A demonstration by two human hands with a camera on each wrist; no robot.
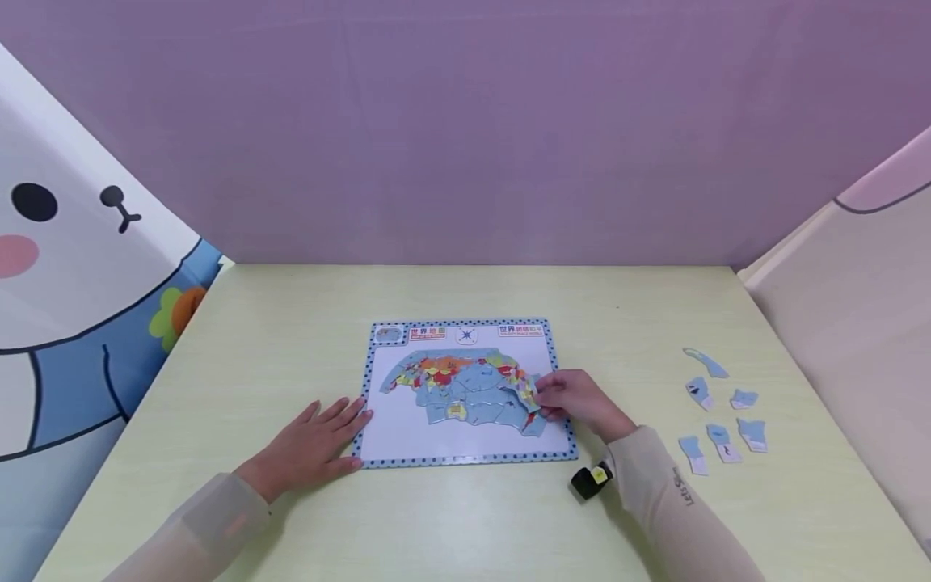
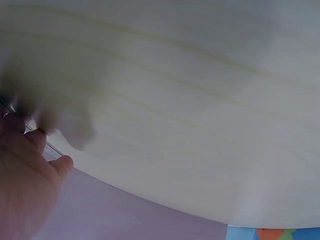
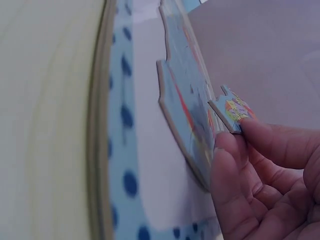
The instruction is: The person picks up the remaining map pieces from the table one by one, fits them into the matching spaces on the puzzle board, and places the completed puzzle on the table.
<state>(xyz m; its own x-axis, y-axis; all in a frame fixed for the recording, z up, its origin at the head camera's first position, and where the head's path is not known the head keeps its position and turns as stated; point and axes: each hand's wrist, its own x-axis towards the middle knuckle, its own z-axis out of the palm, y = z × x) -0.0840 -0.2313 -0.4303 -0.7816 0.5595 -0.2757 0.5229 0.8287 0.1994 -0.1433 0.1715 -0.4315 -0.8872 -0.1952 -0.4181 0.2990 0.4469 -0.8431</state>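
A white world-map puzzle board [image 1: 393, 440] with a blue dotted border lies on the table. Joined map pieces [image 1: 476, 400] cover its middle. At the board's right side, my right hand [image 1: 578, 400] pinches a puzzle piece [image 3: 231, 111] between thumb and fingers; it is blue with yellow and red patches. In the right wrist view that piece is tilted up, close over the right end of the joined pieces. My left hand [image 1: 313, 444] lies spread, fingertips at the board's left edge; in the left wrist view only part of it shows.
Several loose puzzle pieces [image 1: 720, 436] lie on the right of the table [image 1: 291, 315]. A small black box-shaped device [image 1: 591, 482] sits at the right wrist. A purple panel [image 1: 465, 137] rises behind the table, with a cartoon-printed panel [image 1: 80, 267] on the left.
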